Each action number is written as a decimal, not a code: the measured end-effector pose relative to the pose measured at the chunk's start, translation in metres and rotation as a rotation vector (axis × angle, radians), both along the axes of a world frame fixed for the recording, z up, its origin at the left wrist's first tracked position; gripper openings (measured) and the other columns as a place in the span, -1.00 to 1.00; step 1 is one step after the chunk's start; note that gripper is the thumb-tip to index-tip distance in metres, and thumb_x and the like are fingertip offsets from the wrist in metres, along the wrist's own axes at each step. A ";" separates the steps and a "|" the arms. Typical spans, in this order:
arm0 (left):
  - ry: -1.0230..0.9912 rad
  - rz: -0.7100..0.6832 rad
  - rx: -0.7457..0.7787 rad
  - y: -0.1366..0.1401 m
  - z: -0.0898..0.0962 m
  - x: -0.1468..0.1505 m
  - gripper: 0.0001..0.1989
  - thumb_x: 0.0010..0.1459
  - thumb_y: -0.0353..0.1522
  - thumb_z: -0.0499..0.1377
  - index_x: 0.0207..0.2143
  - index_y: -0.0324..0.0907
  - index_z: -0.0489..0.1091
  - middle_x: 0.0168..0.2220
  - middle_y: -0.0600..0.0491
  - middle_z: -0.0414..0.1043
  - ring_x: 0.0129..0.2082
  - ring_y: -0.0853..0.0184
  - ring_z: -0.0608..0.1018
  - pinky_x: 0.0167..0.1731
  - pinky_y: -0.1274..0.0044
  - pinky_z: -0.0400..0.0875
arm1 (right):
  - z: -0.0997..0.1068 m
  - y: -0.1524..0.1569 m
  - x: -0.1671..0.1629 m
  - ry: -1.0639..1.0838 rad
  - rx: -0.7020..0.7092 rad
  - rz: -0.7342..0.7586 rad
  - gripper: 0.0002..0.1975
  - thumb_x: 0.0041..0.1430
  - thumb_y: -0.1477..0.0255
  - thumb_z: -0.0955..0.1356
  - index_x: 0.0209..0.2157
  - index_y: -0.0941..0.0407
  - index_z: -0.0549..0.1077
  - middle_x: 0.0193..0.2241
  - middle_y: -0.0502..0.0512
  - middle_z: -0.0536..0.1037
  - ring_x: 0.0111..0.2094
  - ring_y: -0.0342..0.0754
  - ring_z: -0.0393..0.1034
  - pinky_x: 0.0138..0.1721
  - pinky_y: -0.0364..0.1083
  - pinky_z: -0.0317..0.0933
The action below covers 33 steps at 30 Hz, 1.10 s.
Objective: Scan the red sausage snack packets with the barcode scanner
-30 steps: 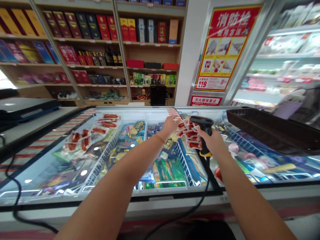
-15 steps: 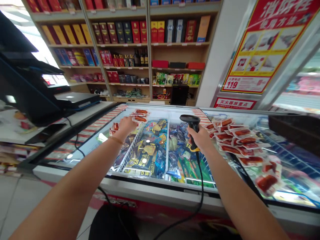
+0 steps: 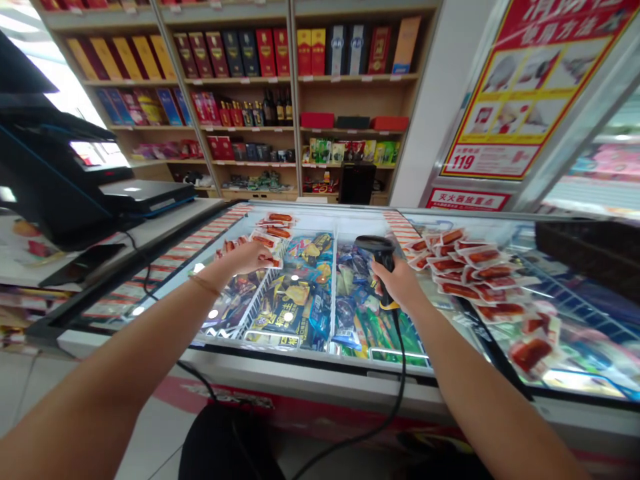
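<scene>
Shifts left hand [image 3: 250, 259] nearer the body, singling out flat, clear-plastic, red-brown sausage packet [image 3: 275, 263] at fingertips (cannot tell whether pinched), and clamps black, pistol-shaped plastic scanner [image 3: 376, 245] in right hand [image 3: 397, 280], well apart.

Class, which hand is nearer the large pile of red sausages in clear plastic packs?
Right: the right hand is just left of the pile; the left hand is farther left, at other sausage packs.
</scene>
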<state>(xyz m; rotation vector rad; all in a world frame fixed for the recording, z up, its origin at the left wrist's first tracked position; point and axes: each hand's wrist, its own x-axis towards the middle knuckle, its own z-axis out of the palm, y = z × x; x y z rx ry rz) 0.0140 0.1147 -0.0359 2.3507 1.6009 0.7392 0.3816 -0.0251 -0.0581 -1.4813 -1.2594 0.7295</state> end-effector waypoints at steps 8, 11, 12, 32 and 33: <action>-0.069 -0.179 -0.061 -0.010 -0.029 0.140 -0.85 -0.03 -0.27 0.23 -0.50 -0.06 0.60 -0.51 0.01 0.54 -0.48 0.23 0.53 -0.34 0.49 0.32 | -0.004 -0.004 -0.004 -0.075 0.008 -0.008 -0.75 0.08 0.20 0.35 -0.31 0.06 0.31 -0.61 -0.12 0.42 -0.72 -0.13 0.35 -0.66 -0.16 0.24; -0.288 -0.109 -0.009 -0.002 -0.036 0.172 -0.80 0.02 -0.28 0.21 -0.36 -0.10 0.61 -0.39 -0.02 0.60 -0.38 0.21 0.57 -0.30 0.49 0.36 | -0.007 -0.004 -0.003 -0.124 -0.020 0.010 -0.76 0.09 0.20 0.34 -0.32 0.07 0.31 -0.60 -0.10 0.43 -0.72 -0.13 0.37 -0.65 -0.18 0.24; -0.331 -0.062 0.003 0.002 -0.037 0.175 -0.78 0.04 -0.28 0.19 -0.32 -0.12 0.61 -0.35 -0.04 0.61 -0.35 0.20 0.58 -0.29 0.48 0.37 | -0.007 -0.004 -0.002 -0.125 -0.035 0.014 -0.76 0.09 0.21 0.34 -0.32 0.07 0.31 -0.60 -0.10 0.44 -0.72 -0.14 0.37 -0.65 -0.18 0.25; 0.013 0.118 -0.093 0.006 -0.050 0.168 -0.69 0.18 -0.20 0.13 -0.10 -0.08 0.55 0.02 -0.06 0.52 0.06 0.04 0.48 0.04 0.30 0.32 | -0.004 -0.008 -0.006 -0.150 -0.016 0.024 -0.76 0.11 0.25 0.34 -0.27 0.11 0.34 -0.58 -0.06 0.44 -0.70 -0.14 0.37 -0.64 -0.18 0.25; -0.030 0.091 -0.108 0.008 -0.051 0.167 -0.73 0.15 -0.24 0.16 -0.16 -0.11 0.55 -0.03 -0.06 0.54 0.01 0.07 0.51 -0.01 0.33 0.35 | -0.004 -0.008 -0.006 -0.156 -0.019 0.029 -0.76 0.11 0.25 0.34 -0.27 0.11 0.34 -0.59 -0.06 0.43 -0.70 -0.13 0.37 -0.64 -0.18 0.24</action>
